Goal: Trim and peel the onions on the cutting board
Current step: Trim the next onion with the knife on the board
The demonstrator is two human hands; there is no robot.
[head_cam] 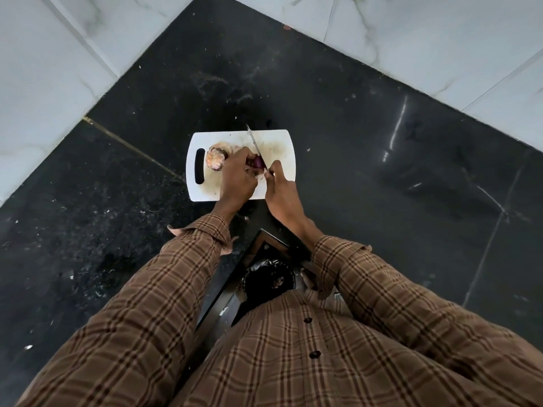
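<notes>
A white cutting board (276,142) lies on a black stone counter (352,127), its slotted handle at the 9 o'clock end. Both hands work over the board's near half.

Left hand (237,180): fingers curled down around a purple onion (258,163), holding it against the board. Only a small part of the onion shows between the two hands — the rest is hidden under the fingers.

Right hand (282,193): wrapped around the handle of a knife (255,143), with the handle itself hidden inside the grip. The narrow blade runs from the hand toward 11 o'clock, and its tip reaches just past the board's far edge. The blade lies against the exposed side of the purple onion; whether it has entered the flesh cannot be told.

A second onion (216,160), pale and still in its papery skin, rests on the board at 9 o'clock from the left hand, just beside the handle slot and touching or nearly touching the left-hand fingers.

Both forearms wear brown plaid sleeves (188,259). White marbled wall tiles (58,69) border the counter from 9 to 2 o'clock. At 6 o'clock from the board, past the counter's corner, sits a dark bin lined with a black bag (270,277).
</notes>
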